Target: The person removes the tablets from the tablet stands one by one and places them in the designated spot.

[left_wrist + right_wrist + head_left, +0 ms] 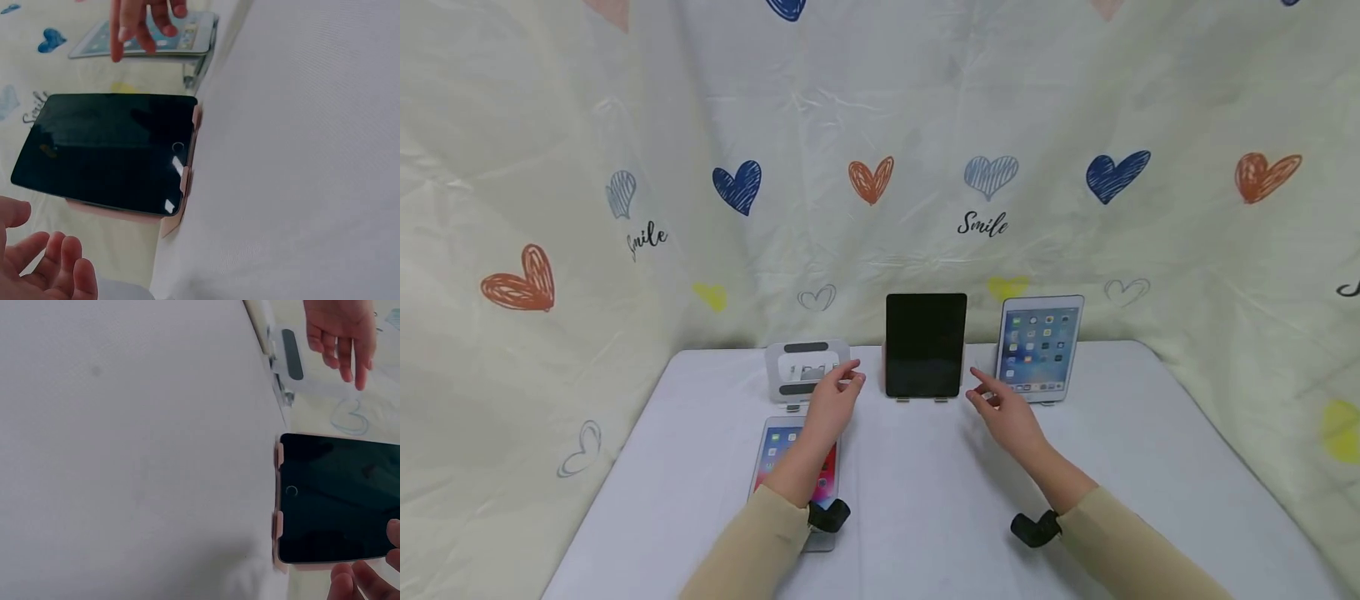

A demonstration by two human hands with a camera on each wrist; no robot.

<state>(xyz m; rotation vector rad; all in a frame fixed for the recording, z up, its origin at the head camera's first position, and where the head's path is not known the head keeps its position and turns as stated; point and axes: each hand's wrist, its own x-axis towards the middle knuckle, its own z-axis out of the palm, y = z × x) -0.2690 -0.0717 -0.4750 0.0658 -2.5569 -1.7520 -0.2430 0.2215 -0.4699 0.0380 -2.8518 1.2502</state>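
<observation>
A black-screened tablet (pixel 925 346) leans upright on a pink stand (pixel 164 226) at the back middle of the table. On its left is my left hand (pixel 833 406), fingers loosely bent and holding nothing; in the head view it overlaps the edge of a pale stand (pixel 772 367) with dark pads. My right hand (pixel 1009 422) hovers between the black tablet and a white tablet (pixel 1039 348) with a lit screen of icons, likewise holding nothing. In the right wrist view, fingertips (pixel 369 581) of that hand are right at the black tablet's edge.
Another white tablet (pixel 772 450), lit, lies on the table near the left, partly hidden by my left forearm. A white cloth (pixel 917 500) covers the table. Behind it hangs a sheet (pixel 925 100) printed with hearts. Each wrist carries a black camera (pixel 1036 528).
</observation>
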